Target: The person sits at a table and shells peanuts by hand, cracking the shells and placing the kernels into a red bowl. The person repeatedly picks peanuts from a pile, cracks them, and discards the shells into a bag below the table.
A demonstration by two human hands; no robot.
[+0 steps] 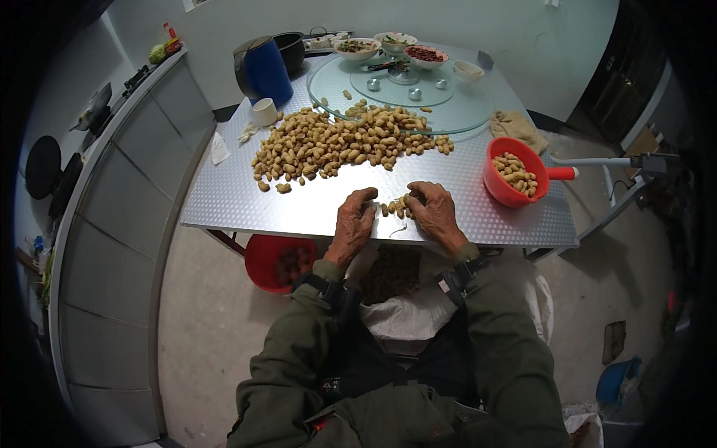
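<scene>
A small cluster of unshelled peanuts (pixel 399 208) lies near the front edge of the metal-topped table (pixel 280 210). My right hand (pixel 436 211) is at the right side of this cluster, fingertips against the peanuts; whether it grips one is hidden. To the left, my left hand (pixel 354 223) rests at the table edge with thumb and forefinger apart and nothing visible between them. Beyond both hands spreads a large heap of peanuts (pixel 336 140). A red plastic ladle (pixel 493 182) at the right holds more peanuts. Below my hands, a white woven sack (pixel 406 319) stands open with dark contents.
A glass turntable (pixel 476 112) carries several bowls, among them a pink-rimmed bowl (pixel 417 59). Left of it stand a blue pitcher (pixel 269 70) and a white cup (pixel 264 112). A folded cloth (pixel 518 130) lies at the right. Under the table sits a red basin (pixel 260 263).
</scene>
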